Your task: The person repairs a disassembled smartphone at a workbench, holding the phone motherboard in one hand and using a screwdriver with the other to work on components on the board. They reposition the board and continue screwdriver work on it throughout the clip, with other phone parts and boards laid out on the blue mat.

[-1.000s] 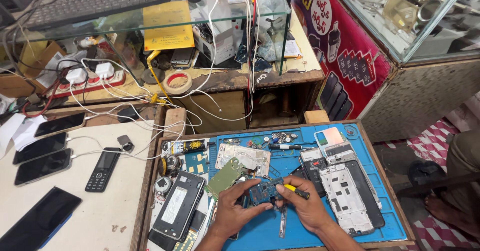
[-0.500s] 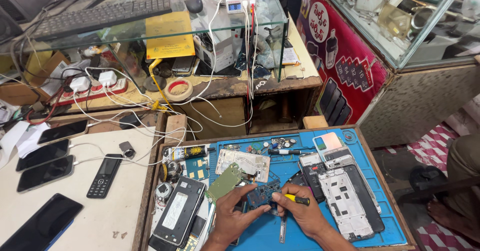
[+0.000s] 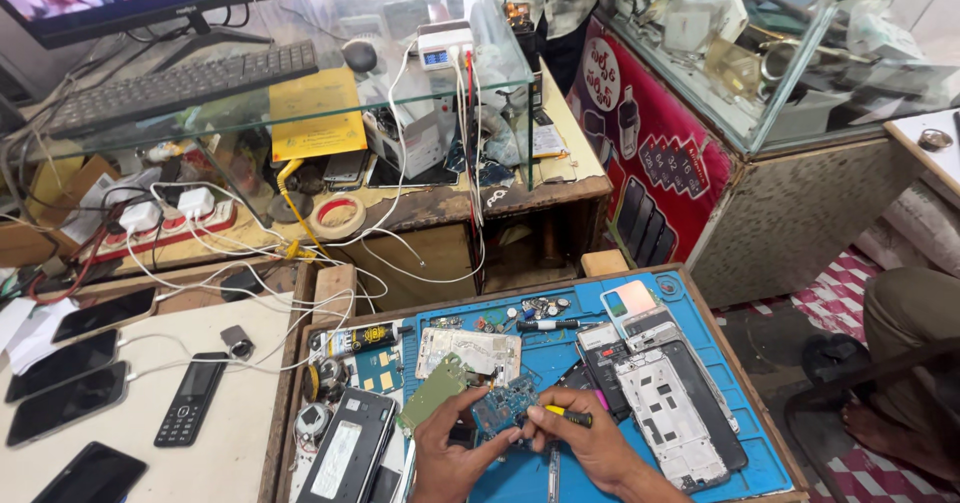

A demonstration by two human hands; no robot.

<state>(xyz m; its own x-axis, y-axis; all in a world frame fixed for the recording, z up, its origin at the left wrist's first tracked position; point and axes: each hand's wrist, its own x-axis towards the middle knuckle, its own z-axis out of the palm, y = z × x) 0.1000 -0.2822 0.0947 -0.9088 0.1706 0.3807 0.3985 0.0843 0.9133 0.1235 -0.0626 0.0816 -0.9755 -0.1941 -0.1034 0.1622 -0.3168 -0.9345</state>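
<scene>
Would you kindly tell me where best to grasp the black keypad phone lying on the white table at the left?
Grip the keypad phone across its two long edges near the middle, coming from above. It lies flat, face up, slim and narrow, with clear table on both sides, though a white cable runs near its top end.

Blue mat (image 3: 745,453) carries circuit board (image 3: 505,408), phone frame (image 3: 665,418).
</scene>
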